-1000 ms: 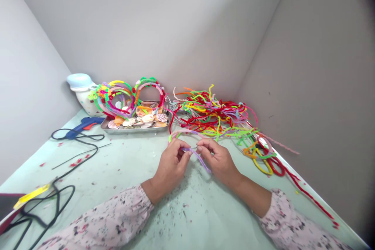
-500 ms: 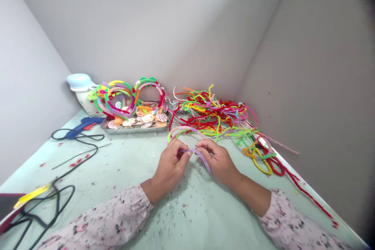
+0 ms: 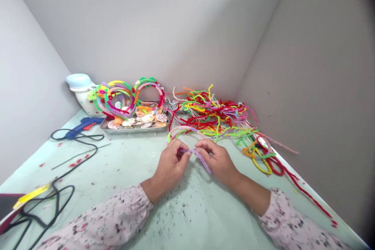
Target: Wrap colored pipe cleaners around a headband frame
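Note:
A purple pipe cleaner (image 3: 202, 160) is pinched between the thumb and fingers of my left hand (image 3: 171, 164), and its loose end curves down toward the right. My right hand (image 3: 218, 160) is closed, its fingertips at the same pipe cleaner close to the left thumb; the exact grip there is partly hidden. Just behind both hands stands an arched headband (image 3: 187, 128) wrapped in pink, purple and green pipe cleaner, its lower part covered by my fingers.
Behind lie a metal tray (image 3: 134, 130) of seashells with wrapped headbands (image 3: 117, 97) on it, and a heap of pipe cleaners (image 3: 211, 109). To the left are a blue glue gun (image 3: 83, 127), its black cord (image 3: 58, 199) and a lidded container (image 3: 84, 97). Scissors (image 3: 261, 165) lie right.
The hands stay almost in place. The loose end of the purple pipe cleaner has shifted very slightly beside my right fingers.

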Tool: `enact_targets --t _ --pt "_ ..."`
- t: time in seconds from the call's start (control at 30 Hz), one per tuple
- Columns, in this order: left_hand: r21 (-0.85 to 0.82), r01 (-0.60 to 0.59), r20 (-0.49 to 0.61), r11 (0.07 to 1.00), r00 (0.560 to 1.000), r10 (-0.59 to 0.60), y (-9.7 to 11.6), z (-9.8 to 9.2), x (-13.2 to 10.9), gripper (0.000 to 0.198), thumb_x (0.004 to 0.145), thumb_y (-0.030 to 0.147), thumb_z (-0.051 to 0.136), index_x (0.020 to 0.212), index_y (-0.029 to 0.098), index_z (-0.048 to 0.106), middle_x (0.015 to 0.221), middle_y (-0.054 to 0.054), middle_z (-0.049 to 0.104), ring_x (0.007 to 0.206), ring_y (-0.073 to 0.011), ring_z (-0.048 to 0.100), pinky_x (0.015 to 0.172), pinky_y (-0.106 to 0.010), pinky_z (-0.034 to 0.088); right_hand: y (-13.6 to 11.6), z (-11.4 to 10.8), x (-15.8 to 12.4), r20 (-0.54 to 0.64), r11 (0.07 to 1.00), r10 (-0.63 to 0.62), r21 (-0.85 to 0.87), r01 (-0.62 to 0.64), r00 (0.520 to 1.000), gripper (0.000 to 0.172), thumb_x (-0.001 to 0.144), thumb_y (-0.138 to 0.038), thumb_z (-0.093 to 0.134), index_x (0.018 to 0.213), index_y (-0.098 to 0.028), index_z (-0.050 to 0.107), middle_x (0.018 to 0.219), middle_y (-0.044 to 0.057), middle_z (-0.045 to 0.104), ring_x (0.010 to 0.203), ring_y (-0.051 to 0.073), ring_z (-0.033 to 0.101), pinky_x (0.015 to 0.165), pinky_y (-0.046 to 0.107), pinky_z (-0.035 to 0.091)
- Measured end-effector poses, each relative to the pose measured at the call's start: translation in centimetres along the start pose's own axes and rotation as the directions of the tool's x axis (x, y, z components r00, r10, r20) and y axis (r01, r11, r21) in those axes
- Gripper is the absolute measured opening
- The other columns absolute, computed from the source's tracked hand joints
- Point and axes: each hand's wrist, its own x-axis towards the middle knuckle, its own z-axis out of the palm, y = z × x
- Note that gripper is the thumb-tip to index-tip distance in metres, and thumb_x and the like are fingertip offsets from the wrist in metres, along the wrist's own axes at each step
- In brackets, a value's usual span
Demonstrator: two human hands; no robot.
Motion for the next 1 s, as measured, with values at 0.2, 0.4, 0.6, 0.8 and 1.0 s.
enact_targets --t 0.2,0.4,0.6,0.8,1.0 --pt "0.031 -0.025 0.020 0.999 1.000 0.024 0.02 0.04 0.06 0.006 0.084 0.021 0.052 0.089 0.017 0.054 0.081 -0.002 0.057 0.070 -0.0132 0.053 0.064 -0.025 0.042 0.01 0.08 0.01 -0.033 1.000 0.013 -0.007 -0.013 0.999 0.013 0.086 -0.031 0.054 0.091 -0.021 0.060 0.076 -0.001 0.063 0.066 0.013 0.057 0.062 0.023 0.045" --pt "0.035 -0.029 0.027 0.999 0.999 0.028 -0.10 0.05 0.12 0.007 0.085 0.022 0.050 0.089 0.017 0.054 0.082 -0.002 0.057 0.071 -0.0137 0.053 0.064 -0.025 0.042 0.18 0.07 0.00 -0.017 0.999 0.038 0.008 -0.038 0.999 0.013 0.087 -0.032 0.053 0.092 -0.022 0.059 0.069 -0.003 0.058 0.061 0.013 0.055 0.058 0.023 0.044" --pt "0.068 -0.011 0.027 0.998 1.000 0.009 -0.13 0.09 0.04 0.009 0.087 0.024 0.049 0.089 0.017 0.054 0.083 -0.003 0.057 0.073 -0.0138 0.054 0.066 -0.025 0.041 0.45 0.06 0.13 0.018 0.995 0.083 0.056 -0.084 0.996 0.015 0.086 -0.035 0.053 0.094 -0.023 0.059 0.077 -0.001 0.063 0.062 0.013 0.058 0.060 0.024 0.047" --pt "0.078 -0.011 0.017 0.997 1.000 0.009 -0.16 0.14 0.04 0.009 0.087 0.024 0.048 0.087 0.017 0.054 0.080 -0.002 0.056 0.070 -0.0129 0.051 0.063 -0.024 0.039 0.61 0.13 0.11 0.030 0.992 0.081 0.098 -0.084 0.996 0.015 0.086 -0.034 0.053 0.093 -0.023 0.059 0.079 0.000 0.066 0.064 0.014 0.060 0.060 0.025 0.048" --pt "0.065 -0.007 -0.004 0.998 1.000 0.008 0.04 0.10 -0.05 0.008 0.085 0.023 0.049 0.084 0.016 0.055 0.077 -0.001 0.056 0.068 -0.0128 0.051 0.061 -0.024 0.038 0.34 0.03 0.10 0.052 0.993 0.062 0.098 -0.067 0.997 0.015 0.085 -0.034 0.055 0.094 -0.023 0.060 0.080 0.001 0.065 0.066 0.014 0.058 0.063 0.025 0.048"
